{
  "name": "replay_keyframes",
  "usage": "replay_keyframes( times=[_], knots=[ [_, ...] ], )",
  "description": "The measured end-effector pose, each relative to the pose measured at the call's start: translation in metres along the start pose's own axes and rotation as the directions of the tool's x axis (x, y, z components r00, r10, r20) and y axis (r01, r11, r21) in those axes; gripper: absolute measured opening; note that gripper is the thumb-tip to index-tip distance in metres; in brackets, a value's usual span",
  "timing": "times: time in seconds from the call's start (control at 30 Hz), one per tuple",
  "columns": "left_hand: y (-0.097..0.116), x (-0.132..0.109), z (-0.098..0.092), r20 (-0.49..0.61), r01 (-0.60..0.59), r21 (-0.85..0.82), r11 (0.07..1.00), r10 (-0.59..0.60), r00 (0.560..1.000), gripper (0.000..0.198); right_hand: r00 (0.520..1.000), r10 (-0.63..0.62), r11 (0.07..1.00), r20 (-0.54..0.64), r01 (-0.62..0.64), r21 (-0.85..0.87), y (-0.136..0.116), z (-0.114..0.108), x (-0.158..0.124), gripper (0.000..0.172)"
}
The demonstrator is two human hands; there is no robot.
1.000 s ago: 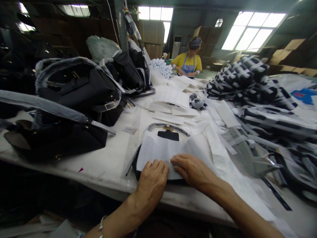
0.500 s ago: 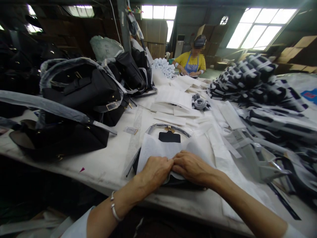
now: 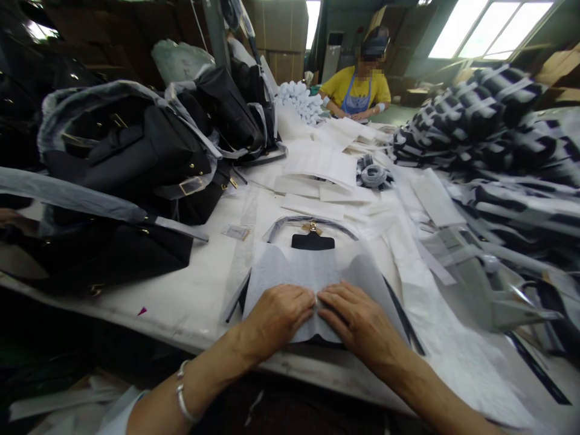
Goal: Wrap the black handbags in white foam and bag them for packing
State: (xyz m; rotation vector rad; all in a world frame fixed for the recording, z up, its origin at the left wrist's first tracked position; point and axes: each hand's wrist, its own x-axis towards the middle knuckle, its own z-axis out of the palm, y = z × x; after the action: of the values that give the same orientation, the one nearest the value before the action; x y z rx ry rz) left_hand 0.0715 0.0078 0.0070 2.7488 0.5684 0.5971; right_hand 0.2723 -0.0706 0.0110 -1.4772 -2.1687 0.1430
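A flat black bag (image 3: 312,241) with a curved handle (image 3: 312,220) and a gold clasp lies on the white table (image 3: 199,290) in front of me. A white paper sheet (image 3: 290,269) covers most of it. My left hand (image 3: 278,311) and my right hand (image 3: 357,320) both rest on the sheet's near edge. Their fingertips meet at the middle, and the fingers lie flat and pressed down on the paper. A silver bangle (image 3: 183,402) is on my left wrist.
Black handbags in plastic wrap (image 3: 136,151) are piled at the left. Heaps of black-and-white striped straps (image 3: 480,115) fill the right. Paper sheets (image 3: 321,163) and a coiled strap (image 3: 374,175) lie mid-table. A person in yellow (image 3: 357,90) works at the far end.
My hands have slid slightly toward me and spread flatter on the paper. The sheet lies smoother over the bag, and my head has tilted down a little.
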Motion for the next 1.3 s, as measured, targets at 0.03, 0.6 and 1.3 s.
replay_keyframes(
  times=[0.03, 0.6, 1.3],
  knots=[
    [-0.001, 0.004, -0.003, 0.019, -0.006, 0.002, 1.0, 0.006, 1.0, 0.008, 1.0, 0.01, 1.0, -0.014, -0.01, -0.012, -0.001, 0.0, -0.001, 0.022],
    [0.007, 0.0, 0.001, 0.237, 0.044, -0.023, 0.999, -0.038, 0.971, 0.036, 0.993, 0.119, 0.97, -0.001, -0.116, -0.215, -0.012, 0.03, -0.019, 0.028],
    [0.006, 0.018, -0.016, 0.38, -0.077, 0.003, 0.997, 0.07, 0.922, 0.015, 0.985, 0.141, 0.98, 0.097, -0.125, -0.152, -0.009, 0.016, -0.009, 0.041]
  ],
)
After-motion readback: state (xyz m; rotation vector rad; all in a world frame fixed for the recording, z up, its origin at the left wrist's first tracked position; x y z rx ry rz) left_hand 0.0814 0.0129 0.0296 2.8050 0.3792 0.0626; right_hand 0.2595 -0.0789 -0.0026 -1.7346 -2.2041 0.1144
